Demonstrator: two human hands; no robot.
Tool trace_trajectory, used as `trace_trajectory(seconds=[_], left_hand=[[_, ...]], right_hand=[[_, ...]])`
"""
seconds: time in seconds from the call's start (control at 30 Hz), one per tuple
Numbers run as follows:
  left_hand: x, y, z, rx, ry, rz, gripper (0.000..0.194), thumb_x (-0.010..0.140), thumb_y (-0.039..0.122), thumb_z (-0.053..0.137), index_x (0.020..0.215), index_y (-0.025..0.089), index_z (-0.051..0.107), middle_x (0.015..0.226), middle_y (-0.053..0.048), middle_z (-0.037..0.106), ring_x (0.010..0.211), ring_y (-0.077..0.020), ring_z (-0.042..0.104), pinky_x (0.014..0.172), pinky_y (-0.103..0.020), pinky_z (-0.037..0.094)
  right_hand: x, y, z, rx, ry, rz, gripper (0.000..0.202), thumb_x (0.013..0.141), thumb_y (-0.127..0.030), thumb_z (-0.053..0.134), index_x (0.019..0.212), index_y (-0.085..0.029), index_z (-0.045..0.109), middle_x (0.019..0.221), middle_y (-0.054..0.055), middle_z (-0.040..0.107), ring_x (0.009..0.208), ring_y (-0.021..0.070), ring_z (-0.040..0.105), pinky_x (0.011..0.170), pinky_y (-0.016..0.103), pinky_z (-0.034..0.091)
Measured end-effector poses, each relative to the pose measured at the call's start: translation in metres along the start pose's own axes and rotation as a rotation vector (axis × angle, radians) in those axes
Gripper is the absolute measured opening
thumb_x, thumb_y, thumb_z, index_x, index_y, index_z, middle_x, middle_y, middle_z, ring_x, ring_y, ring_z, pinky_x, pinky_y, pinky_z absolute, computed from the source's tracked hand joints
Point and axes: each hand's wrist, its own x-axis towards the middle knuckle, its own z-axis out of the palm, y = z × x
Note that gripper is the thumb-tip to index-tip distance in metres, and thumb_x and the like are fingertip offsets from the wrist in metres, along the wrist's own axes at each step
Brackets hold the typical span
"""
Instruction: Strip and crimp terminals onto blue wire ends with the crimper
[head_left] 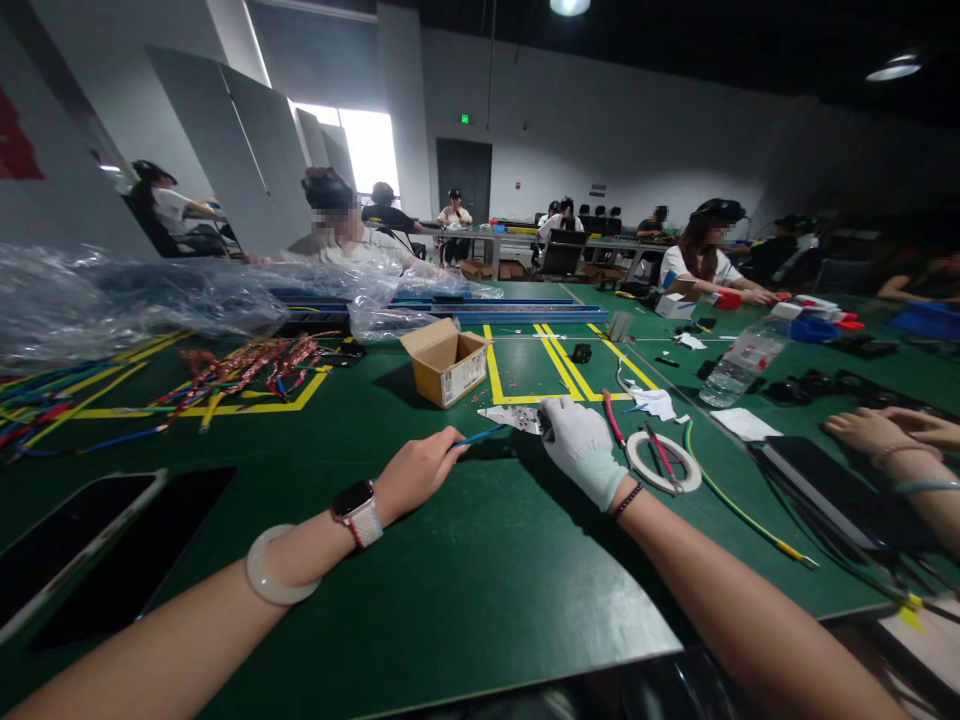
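My left hand (420, 472), bare with a watch at the wrist, is closed on a blue wire (480, 436). The wire's far end points right, up to the jaws of a silver wire stripper (514, 416); I cannot tell whether the jaws bite on it. In a white glove, my right hand (577, 445) is wrapped round the stripper's handles, which are mostly hidden. A small open cardboard box (448, 368) stands just beyond the two hands. To the right of the glove lie a white tape roll (634, 462) and a red wire (613, 418).
Bundled wires with bare copper ends (247, 370) lie at left, near clear plastic film (135, 290). Two dark flat devices (127, 560) sit front left. A water bottle (746, 360), a green-yellow cable (735, 505) and a co-worker's hands (877, 432) are at right.
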Motion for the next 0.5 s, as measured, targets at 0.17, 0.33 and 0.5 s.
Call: trace_trajectory(seconds=[0.17,0.33,0.5], left_hand=[[0.001,-0.002,-0.002,-0.003,-0.013,-0.031,0.021,0.097,0.031,0.041,0.1,0.018,0.057,0.092,-0.005,0.069,0.082,-0.0189,0.067,0.068,-0.027,0.05],[0.002,-0.007,0.0,0.018,0.022,0.016,0.031,0.099,0.034,0.035,0.111,0.018,0.059,0.11,-0.007,0.068,0.098,-0.0201,0.065,0.084,-0.031,0.051],[0.002,-0.014,0.004,0.082,0.051,0.05,0.035,0.1,0.033,0.032,0.111,0.017,0.061,0.109,-0.007,0.069,0.096,-0.0201,0.066,0.084,-0.031,0.052]], right_hand=[[-0.002,0.01,-0.004,0.178,0.036,0.054,0.026,0.083,-0.018,0.049,0.108,-0.022,0.056,0.104,0.006,0.062,0.093,0.0189,0.06,0.07,0.026,0.044],[0.0,0.024,0.004,0.294,0.152,0.044,0.04,0.082,-0.018,0.049,0.122,-0.019,0.05,0.118,0.01,0.058,0.099,0.0228,0.06,0.075,0.03,0.05],[0.002,0.033,0.009,0.339,0.214,0.06,0.047,0.08,-0.017,0.049,0.127,-0.017,0.047,0.123,0.013,0.056,0.112,0.0254,0.055,0.085,0.035,0.052]])
